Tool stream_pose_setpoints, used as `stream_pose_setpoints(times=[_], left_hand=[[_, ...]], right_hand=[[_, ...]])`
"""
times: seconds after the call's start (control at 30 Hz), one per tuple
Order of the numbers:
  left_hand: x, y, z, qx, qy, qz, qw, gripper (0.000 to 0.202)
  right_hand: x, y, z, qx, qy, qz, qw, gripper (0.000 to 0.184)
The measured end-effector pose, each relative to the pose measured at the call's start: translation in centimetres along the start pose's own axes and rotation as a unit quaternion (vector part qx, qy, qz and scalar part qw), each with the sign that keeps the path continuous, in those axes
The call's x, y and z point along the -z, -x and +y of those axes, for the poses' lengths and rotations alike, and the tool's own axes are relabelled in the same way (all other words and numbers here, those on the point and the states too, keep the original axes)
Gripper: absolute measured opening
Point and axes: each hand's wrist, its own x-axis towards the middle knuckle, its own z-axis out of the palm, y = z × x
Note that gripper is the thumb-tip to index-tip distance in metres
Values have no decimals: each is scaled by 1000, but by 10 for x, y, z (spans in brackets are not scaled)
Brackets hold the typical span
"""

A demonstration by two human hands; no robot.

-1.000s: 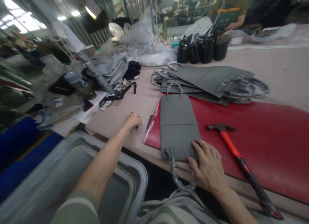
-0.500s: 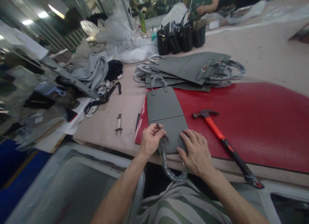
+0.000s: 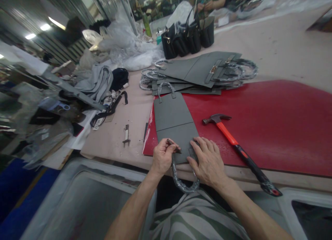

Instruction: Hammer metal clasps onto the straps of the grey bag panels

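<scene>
A flat grey bag panel (image 3: 173,121) lies on the left end of a red mat (image 3: 272,126), a wrapped handle at each end. My left hand (image 3: 162,156) is closed in a pinch on a small dark punch tool (image 3: 173,146), its tip on the panel's near edge by the near handle (image 3: 183,179). My right hand (image 3: 207,160) lies flat with fingers spread on the panel's near right corner, holding it down. The near handle hangs over the table edge between my hands.
A hammer (image 3: 237,148) with an orange and black handle lies on the mat right of the panel. A stack of grey panels (image 3: 202,72) sits behind, black bags (image 3: 188,39) beyond. A small metal tool (image 3: 126,133) lies left of the mat. Another person works at the far end.
My left hand came back from the table left of the mat with a small tool and now pinches it on the panel's near edge. My right hand stayed on the panel.
</scene>
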Motion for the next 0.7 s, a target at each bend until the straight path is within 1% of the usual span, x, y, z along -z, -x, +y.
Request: stream_pose_setpoints(times=[0.1,0.17,0.23,0.33,0.4,0.43,0.5,0.53,0.57,0.6,0.67,0.7], left_hand=[[1,1,-1,-9,-20,-3,1000,8],[1,2,-3,-32,-54,-4,998,7],[1,3,-7,-76,-106,-8,991,6],[0,7,-13,-156,-177,-14,972,8],[1,9,-17,-198,-204,-18,959,9],[1,9,-19,-216,-213,-21,953,9],[2,10,-22,-243,-228,-30,942,9],[2,10,-23,-253,-235,-33,938,9],[3,10,-23,-260,-240,-35,935,9],[3,9,-23,-264,-244,-37,932,9],[3,8,-23,-270,-248,-40,930,10],[3,7,-23,-273,-248,-41,928,10]], right_hand=[[-1,1,0,-2,-1,-1,1000,50],[-2,1,-1,-2,-3,2,1000,50],[-3,0,-1,-1,-7,8,1000,50],[-4,-1,2,10,-31,13,999,46],[1,-1,10,22,-67,32,997,41],[5,0,15,22,-79,52,995,38],[17,3,29,0,-62,94,994,35],[24,4,36,-22,-29,105,994,35],[32,7,44,-45,15,102,994,35],[39,9,52,-68,60,84,992,35],[52,12,64,-111,132,18,985,34],[57,12,69,-132,150,-18,980,33]])
